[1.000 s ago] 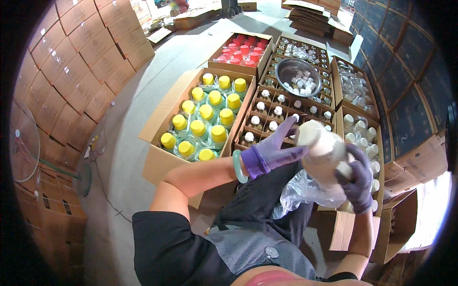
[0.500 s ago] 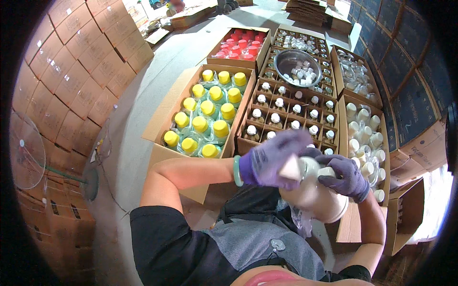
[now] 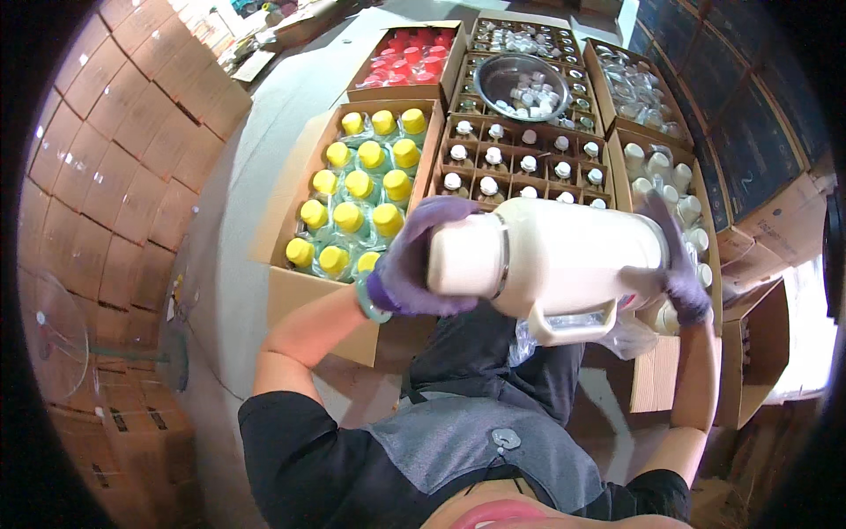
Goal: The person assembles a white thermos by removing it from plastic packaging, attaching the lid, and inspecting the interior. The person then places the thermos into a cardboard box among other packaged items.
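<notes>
In the head view, here's the flask (image 3: pixel 573 242), sideways above my lap (image 3: pixel 463 354), lid (image 3: pixel 463 257) on, tightness I can't tell; my left hand (image 3: pixel 408 263) cups the lid, my right hand (image 3: pixel 682 279) grasps the far end. It's outside the cartons (image 3: pixel 300 291), which sit on grey floor (image 3: pixel 231 220) between stacked boxes (image 3: pixel 115 167), a fan (image 3: pixel 62 326) at left.

Brown cartons (image 3: pixel 132 159) stand stacked on the grey floor (image 3: pixel 231 229) at ten o'clock. A fan base (image 3: pixel 178 361) rests at eight.

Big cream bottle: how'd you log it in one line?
left hand: holding lid; right hand: holding opposite end; cream bottle: sideways, handle toward wearer; metal bowl: white pieces inside
</notes>
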Demonstrator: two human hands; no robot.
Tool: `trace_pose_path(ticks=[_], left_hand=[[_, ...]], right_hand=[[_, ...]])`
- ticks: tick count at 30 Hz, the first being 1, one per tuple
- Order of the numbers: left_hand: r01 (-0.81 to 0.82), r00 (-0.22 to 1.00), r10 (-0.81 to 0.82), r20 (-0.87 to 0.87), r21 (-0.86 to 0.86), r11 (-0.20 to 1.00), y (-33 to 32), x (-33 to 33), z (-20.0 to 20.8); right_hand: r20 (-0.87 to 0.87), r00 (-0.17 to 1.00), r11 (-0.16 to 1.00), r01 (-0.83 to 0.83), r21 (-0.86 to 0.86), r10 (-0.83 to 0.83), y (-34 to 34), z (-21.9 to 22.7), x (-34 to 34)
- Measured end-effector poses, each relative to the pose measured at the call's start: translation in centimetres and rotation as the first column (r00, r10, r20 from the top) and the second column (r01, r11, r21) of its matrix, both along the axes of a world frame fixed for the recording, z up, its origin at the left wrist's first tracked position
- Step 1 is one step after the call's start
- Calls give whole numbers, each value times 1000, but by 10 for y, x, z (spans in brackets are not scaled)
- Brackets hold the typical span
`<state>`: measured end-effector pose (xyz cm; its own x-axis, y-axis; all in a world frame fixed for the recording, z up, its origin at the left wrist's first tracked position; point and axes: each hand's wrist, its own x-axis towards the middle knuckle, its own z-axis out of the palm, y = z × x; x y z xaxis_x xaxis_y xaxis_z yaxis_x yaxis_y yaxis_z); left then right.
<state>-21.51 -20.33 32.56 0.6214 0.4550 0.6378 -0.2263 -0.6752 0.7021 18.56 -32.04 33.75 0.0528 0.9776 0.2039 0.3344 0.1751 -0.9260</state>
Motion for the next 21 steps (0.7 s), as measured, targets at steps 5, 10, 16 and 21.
trace_pose_path(ticks=[5,10,16,21], left_hand=[[-4,999,-1,51,97,995,-4,-15,1],[-8,994,15,112,-63,998,-2,-22,-12],[-174,981,168,-100,-844,507,19,-27,-51],[-122,983,148,-105,217,969,-1,-13,5]], right_hand=[[-454,889,979,-142,-147,61,-2,-40,-3],[-534,843,977,-165,-133,69,-17,-87,8],[332,943,888,-133,441,-24,-14,-9,-55],[-702,660,939,14,-343,-266,-50,-127,28]])
